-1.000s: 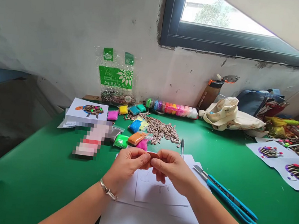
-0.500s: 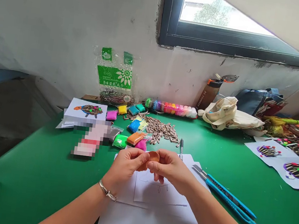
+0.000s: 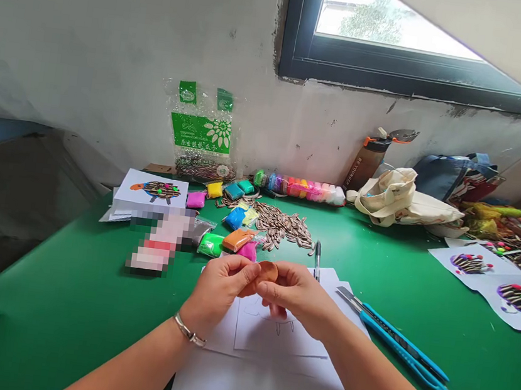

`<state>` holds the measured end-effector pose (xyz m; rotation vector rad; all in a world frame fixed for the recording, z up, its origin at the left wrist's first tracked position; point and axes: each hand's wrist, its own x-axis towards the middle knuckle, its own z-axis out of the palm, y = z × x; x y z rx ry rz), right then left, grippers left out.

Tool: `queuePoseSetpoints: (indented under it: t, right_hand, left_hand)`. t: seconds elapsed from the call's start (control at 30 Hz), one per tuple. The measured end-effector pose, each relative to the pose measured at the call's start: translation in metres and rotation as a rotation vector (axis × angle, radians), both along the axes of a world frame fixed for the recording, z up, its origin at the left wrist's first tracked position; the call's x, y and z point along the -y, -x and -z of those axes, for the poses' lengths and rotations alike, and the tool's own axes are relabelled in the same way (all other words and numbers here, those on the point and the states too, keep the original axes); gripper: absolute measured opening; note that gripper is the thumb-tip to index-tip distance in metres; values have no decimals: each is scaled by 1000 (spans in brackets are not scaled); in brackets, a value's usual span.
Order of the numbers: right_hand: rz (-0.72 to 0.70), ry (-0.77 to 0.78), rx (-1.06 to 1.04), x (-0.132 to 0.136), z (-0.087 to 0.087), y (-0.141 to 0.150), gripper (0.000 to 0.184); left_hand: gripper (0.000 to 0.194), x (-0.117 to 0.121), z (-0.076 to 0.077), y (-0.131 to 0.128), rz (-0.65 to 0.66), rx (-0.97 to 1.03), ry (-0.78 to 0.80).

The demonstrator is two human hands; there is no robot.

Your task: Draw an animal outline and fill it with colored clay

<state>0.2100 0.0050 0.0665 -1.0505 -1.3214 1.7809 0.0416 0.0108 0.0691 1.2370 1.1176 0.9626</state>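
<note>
A flattened piece of orange-brown modelling clay (image 3: 268, 272) is pinched between both hands over the papers. My left hand (image 3: 225, 282), with a silver bracelet on the wrist, grips its left edge between thumb and fingers. On the other side, my right hand (image 3: 298, 291) holds the right edge with thumb and forefinger. Beneath them lies a white sheet with a pencil drawing (image 3: 284, 334), partly covered by my hands. A black pen (image 3: 318, 259) rests just behind the right hand. To the right is a blue utility knife (image 3: 406, 346) with its blade out.
Behind the hands lie several clay packets, an orange one (image 3: 237, 239) among them, and a pile of sunflower seeds (image 3: 285, 226). A seed bag (image 3: 201, 137) leans on the wall. A brown bottle (image 3: 366, 164) and cloth bag (image 3: 388, 198) stand behind. Finished seed pictures (image 3: 520, 300) lie right.
The view has shifted very slightly. Both hands stay in nearly the same place, still pinching the clay, with only small finger movement.
</note>
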Motion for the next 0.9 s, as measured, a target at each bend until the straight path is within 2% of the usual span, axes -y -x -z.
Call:
queuePoseSetpoints:
  t: [0.1, 0.2, 0.33, 0.53, 0.7, 0.9]
  right_hand:
    - [39, 21, -9, -1, 2, -1, 32]
    - [132, -14, -4, -2, 4, -3, 29]
    - [209, -57, 23, -6, 0, -10, 22]
    - [167, -73, 164, -8, -11, -21, 22]
    - [251, -122, 333, 3, -4, -31, 23]
    - [210, -44, 287, 18, -5, -32, 25]
  left_hand:
    - [46, 0, 1, -1, 76, 67, 23]
    - [47, 1, 3, -2, 131, 121, 13]
    - [35, 0, 3, -1, 142, 147, 56]
    - [35, -2, 4, 0, 159, 110, 100]
    - [35, -4, 7, 4, 155, -34, 103]
    - [26, -5, 7, 9, 160, -329, -81]
